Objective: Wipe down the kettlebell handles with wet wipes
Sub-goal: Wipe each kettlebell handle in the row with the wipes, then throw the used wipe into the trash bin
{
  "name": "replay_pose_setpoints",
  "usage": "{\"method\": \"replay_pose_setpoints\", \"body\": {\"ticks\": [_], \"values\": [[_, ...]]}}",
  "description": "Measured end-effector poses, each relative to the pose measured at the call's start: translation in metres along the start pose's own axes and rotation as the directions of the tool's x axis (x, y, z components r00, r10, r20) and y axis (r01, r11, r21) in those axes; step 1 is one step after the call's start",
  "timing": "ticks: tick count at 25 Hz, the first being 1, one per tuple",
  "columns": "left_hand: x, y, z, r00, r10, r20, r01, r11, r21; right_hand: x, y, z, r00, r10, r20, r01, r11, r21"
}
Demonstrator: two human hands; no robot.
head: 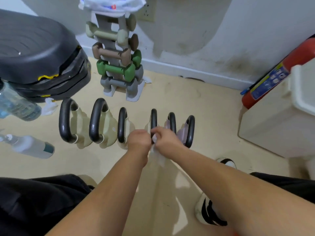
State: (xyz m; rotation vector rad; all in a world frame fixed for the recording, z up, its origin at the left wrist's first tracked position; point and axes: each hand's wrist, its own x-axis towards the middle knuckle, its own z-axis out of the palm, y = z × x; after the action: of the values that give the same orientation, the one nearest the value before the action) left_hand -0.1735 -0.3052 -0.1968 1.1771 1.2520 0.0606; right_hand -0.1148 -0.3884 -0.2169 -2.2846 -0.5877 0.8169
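Head view: left hand (139, 140) and right hand (166, 138), fingers curled, pinch the wet wipe (158, 158) against the fourth kettlebell handle (154, 118) from the left.

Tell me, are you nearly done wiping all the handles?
About halfway, it seems. A crumpled wipe lies by the first kettlebell, so some wiping looks done. The left hand and right hand hold a wet wipe on the fourth handle of six. The fifth handle and sixth handle probably remain.
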Motion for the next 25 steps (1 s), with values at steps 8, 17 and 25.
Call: {"method": "replay_pose_setpoints", "body": {"ticks": [8, 17, 25], "values": [[-0.086, 0.085, 0.034, 0.854, 0.383, 0.354, -0.444, 0.89, 0.109, -0.03, -0.086, -0.16, 0.914, 0.375, -0.154, -0.189, 0.732, 0.655], [-0.136, 0.143, 0.169, 0.785, 0.45, 0.426, -0.515, 0.856, 0.044, -0.057, -0.022, -0.339, 0.949, 0.269, -0.164, -0.194, 0.909, 0.369], [-0.172, 0.14, 0.318, 0.507, 0.511, 0.694, -0.808, 0.563, 0.175, -0.091, 0.147, -0.434, 0.49, 0.349, -0.799, -0.204, 0.937, 0.284]]}}
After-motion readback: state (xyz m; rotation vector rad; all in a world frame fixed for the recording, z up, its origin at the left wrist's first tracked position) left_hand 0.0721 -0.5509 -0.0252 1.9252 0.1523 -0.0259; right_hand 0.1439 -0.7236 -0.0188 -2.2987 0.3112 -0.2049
